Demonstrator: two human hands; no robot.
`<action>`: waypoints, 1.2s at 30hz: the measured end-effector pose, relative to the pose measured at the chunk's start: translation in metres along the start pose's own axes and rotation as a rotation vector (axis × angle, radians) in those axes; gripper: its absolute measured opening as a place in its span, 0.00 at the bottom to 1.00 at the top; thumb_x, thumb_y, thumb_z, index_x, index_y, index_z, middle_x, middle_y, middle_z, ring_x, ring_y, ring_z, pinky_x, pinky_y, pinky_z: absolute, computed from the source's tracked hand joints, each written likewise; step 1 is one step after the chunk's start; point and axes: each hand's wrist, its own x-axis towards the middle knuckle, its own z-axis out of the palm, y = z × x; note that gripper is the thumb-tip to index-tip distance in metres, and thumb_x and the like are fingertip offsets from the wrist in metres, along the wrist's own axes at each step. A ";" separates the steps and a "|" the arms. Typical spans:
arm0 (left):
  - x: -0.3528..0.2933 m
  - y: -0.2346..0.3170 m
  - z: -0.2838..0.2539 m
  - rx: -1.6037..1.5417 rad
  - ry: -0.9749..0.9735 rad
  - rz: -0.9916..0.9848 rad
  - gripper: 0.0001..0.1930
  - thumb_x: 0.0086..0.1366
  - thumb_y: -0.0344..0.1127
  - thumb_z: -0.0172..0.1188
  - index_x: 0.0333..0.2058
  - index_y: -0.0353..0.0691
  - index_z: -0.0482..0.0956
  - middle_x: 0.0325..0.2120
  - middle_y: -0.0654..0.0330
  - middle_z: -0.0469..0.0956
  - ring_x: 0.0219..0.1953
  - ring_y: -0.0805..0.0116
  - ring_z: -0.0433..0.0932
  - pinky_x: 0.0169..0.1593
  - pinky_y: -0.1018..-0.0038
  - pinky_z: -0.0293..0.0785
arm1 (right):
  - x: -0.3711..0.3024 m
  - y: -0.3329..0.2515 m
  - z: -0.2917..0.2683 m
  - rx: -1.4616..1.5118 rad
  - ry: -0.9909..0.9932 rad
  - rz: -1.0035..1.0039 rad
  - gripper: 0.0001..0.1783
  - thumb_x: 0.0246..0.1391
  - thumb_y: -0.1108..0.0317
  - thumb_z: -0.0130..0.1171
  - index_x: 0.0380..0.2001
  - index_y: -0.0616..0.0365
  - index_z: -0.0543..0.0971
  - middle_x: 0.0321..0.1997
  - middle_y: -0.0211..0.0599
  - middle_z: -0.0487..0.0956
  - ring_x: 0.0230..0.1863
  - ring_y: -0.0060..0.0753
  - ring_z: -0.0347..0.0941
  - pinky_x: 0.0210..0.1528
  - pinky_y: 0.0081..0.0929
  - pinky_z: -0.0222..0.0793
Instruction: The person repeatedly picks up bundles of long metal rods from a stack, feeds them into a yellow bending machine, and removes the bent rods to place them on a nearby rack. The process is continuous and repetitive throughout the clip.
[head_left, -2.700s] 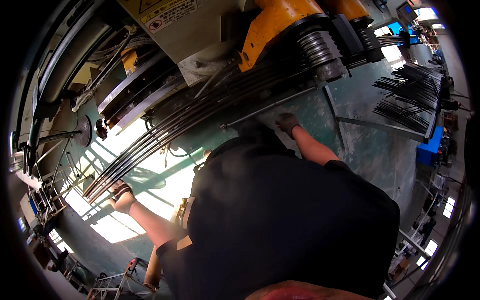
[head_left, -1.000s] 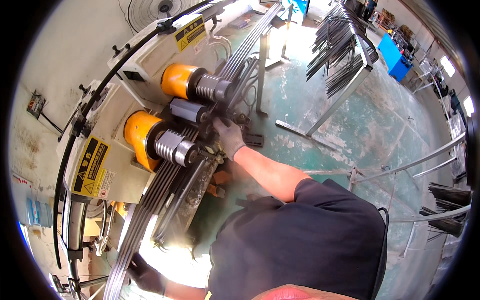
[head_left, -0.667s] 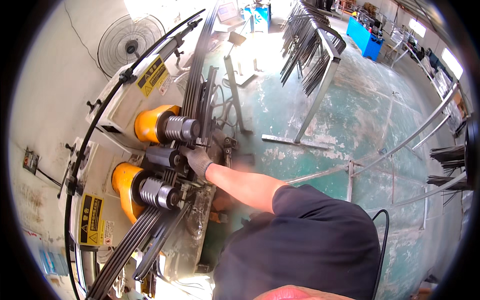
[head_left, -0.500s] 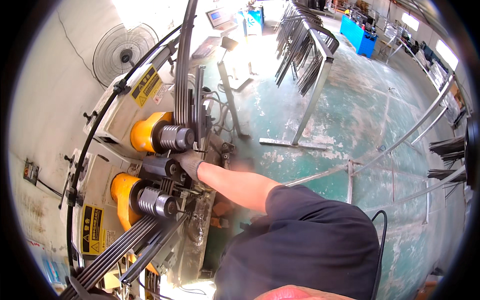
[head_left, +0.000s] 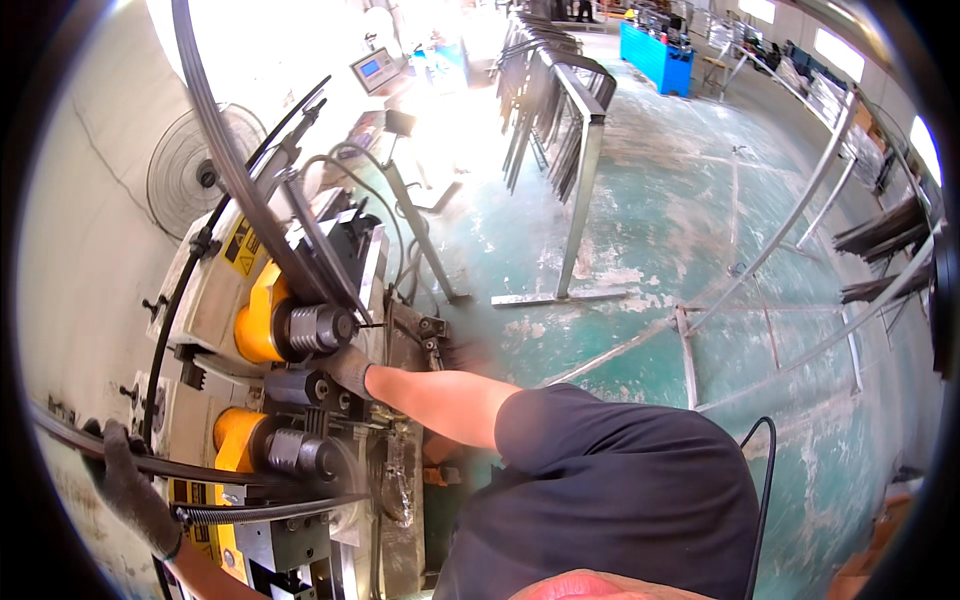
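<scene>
A bundle of dark metal bars (head_left: 232, 170) runs through a bending machine (head_left: 215, 285) with yellow roller housings (head_left: 255, 318) and curves up and away past the top left. My left hand (head_left: 125, 490), in a grey glove, grips the bars at the lower left, where they enter beside the lower steel roller (head_left: 295, 452). My right hand (head_left: 345, 368), also gloved, reaches forward and is closed around the bars just below the upper steel roller (head_left: 318, 328). Its fingertips are partly hidden by the machine.
A round fan (head_left: 185, 175) hangs on the wall left of the machine. A small control panel (head_left: 372, 70) stands behind it. Racks of metal bars (head_left: 560, 110), a blue bin (head_left: 655, 50) and thin steel frames (head_left: 800, 205) stand on the green floor. A black cable (head_left: 765, 480) hangs at my right side.
The view has swung so the machine sits lower left. The bars now arc upward out of the rollers. My right hand stays at the rollers; my left hand has come into view.
</scene>
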 end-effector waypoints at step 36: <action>0.013 0.018 0.017 0.161 -0.098 0.008 0.29 0.63 0.49 0.70 0.55 0.32 0.78 0.41 0.55 0.82 0.42 0.66 0.82 0.48 0.72 0.76 | 0.016 0.024 0.010 -0.072 0.034 0.062 0.30 0.48 0.55 0.74 0.52 0.61 0.82 0.48 0.49 0.86 0.50 0.44 0.83 0.54 0.34 0.77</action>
